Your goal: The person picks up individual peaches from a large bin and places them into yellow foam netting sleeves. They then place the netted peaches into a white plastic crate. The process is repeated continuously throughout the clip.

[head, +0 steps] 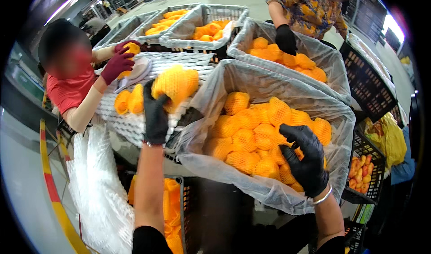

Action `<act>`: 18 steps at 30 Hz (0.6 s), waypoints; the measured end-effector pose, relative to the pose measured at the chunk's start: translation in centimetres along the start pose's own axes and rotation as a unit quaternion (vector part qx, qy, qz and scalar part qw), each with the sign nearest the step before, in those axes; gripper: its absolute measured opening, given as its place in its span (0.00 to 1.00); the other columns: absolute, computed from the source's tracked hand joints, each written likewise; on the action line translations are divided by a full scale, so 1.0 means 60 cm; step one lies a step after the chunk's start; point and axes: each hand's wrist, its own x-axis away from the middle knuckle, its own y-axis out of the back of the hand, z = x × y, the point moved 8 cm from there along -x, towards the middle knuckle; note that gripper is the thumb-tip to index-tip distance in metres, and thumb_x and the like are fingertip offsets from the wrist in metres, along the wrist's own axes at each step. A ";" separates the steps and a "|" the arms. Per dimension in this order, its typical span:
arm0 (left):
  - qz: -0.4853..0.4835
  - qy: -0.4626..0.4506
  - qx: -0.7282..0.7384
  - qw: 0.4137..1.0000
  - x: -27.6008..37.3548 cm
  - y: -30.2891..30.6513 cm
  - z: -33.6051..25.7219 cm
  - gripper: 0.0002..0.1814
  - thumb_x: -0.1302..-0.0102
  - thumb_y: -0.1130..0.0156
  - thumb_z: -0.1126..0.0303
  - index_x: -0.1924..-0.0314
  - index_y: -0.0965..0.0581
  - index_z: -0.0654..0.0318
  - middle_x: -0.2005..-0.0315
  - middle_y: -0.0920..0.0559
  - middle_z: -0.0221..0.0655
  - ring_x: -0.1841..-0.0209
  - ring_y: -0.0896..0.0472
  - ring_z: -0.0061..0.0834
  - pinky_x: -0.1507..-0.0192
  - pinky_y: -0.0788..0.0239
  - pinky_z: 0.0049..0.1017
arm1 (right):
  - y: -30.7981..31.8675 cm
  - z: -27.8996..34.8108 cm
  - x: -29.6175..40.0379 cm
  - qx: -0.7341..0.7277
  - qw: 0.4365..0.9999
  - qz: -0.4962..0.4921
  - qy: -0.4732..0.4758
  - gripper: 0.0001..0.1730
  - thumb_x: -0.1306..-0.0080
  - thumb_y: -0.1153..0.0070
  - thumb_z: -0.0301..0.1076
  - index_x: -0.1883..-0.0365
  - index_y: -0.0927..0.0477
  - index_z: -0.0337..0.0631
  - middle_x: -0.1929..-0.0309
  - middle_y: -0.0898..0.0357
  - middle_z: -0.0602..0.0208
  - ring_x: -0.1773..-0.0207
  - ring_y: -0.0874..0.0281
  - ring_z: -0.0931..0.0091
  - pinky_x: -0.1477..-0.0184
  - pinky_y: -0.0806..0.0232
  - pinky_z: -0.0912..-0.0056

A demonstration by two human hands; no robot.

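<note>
My left hand (156, 114), in a black glove, grips fruits in orange foam net sleeves (176, 85) above the work surface padded with white foam netting (202, 67). My right hand (304, 158), also black-gloved, is over the right part of a crate lined with translucent plastic (207, 107). Its fingers are curled and apart, with nothing seen between them. Many orange-netted fruits (244, 139) fill the crate's bottom. Two netted pieces (129, 100) lie on the padding, left of my left hand.
A co-worker in maroon gloves (116, 65) holds netted fruit at the left. Another co-worker's black-gloved hand (286, 40) reaches into the lined crate behind. Further lined crates (203, 44) stand at the back. Orange net sleeves (173, 213) fill a crate below; bare fruit (361, 173) sits at right.
</note>
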 end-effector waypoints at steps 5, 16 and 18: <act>0.096 -0.228 -0.614 0.749 -0.150 0.047 0.054 0.28 0.53 0.40 0.78 0.47 0.32 0.64 0.52 0.27 0.40 0.45 0.32 0.38 0.41 0.43 0.31 | 0.011 -0.153 0.004 -0.050 0.988 0.001 -0.144 0.11 0.43 0.44 0.28 0.61 0.22 0.35 0.66 0.23 0.59 0.65 0.24 0.69 0.62 0.32 0.71; 0.153 -0.001 -0.369 0.917 0.006 -0.073 0.027 0.22 0.45 0.43 0.79 0.48 0.28 0.67 0.49 0.25 0.40 0.45 0.29 0.30 0.41 0.43 0.26 | -0.089 -0.383 0.010 0.272 0.903 0.217 -0.252 0.28 0.44 0.43 0.43 0.51 0.28 0.31 0.52 0.29 0.47 0.49 0.32 0.56 0.47 0.38 0.60; 0.168 0.088 -0.269 0.944 0.079 -0.084 0.037 0.19 0.45 0.42 0.80 0.50 0.26 0.68 0.51 0.24 0.39 0.46 0.28 0.28 0.42 0.42 0.26 | -0.125 -0.358 0.028 0.275 0.882 0.308 -0.228 0.35 0.46 0.42 0.44 0.46 0.35 0.30 0.51 0.31 0.44 0.48 0.33 0.55 0.47 0.38 0.59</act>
